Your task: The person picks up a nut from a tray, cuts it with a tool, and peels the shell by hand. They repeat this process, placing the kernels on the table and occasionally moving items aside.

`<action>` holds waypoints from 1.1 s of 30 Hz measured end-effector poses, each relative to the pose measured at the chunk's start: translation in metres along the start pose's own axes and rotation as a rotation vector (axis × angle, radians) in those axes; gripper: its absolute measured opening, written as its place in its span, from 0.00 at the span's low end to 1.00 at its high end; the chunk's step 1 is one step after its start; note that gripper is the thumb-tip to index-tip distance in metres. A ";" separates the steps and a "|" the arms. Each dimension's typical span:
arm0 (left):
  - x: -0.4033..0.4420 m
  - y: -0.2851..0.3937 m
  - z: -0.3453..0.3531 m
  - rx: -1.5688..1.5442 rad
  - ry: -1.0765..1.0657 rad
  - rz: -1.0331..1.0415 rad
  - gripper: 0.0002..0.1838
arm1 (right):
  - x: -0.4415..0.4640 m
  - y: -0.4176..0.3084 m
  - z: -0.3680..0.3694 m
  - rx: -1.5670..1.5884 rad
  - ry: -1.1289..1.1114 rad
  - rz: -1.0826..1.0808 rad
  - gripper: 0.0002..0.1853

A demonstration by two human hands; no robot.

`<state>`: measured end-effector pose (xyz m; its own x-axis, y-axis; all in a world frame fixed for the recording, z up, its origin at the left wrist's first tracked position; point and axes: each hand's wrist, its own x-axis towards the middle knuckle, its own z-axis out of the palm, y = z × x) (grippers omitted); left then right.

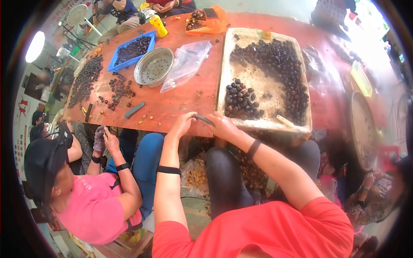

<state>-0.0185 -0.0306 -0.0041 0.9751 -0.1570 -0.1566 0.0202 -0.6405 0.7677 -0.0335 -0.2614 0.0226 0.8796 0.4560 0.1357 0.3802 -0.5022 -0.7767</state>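
Note:
At the table edge, my left hand (182, 125) and my right hand (224, 125) are close together, fingers closed on a slim dark-grey tool (203, 119). It looks like a knife handle; no blade can be made out. Just beyond my right hand is a large off-white tray (247, 73) of dark brown nuts (279, 64). A separate pile of glossier nuts (241, 101) sits in its near left part. A pale-handled tool (285, 121) lies in its near right corner.
Left on the red table (180, 103) are a metal colander (153, 66), a clear plastic bag (187, 64), a blue basket (131, 50) of nuts, a yellow bottle (158, 26) and a grey tool (135, 110). A co-worker in pink (97, 202) sits at left. Below hangs a bag of yellowish pieces (195, 176).

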 end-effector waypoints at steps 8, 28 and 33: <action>-0.004 0.028 -0.014 0.128 -0.033 0.057 0.16 | 0.004 0.013 0.013 -0.103 0.006 -0.046 0.16; -0.015 0.000 0.011 0.019 0.272 0.020 0.18 | -0.001 -0.003 0.020 0.112 0.051 0.085 0.16; -0.019 0.000 0.011 0.074 0.296 0.045 0.18 | -0.001 -0.005 0.025 0.096 0.050 0.073 0.16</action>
<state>-0.0398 -0.0358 -0.0083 0.9968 0.0318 0.0729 -0.0306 -0.6928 0.7205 -0.0434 -0.2404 0.0110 0.9181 0.3820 0.1052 0.2874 -0.4591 -0.8406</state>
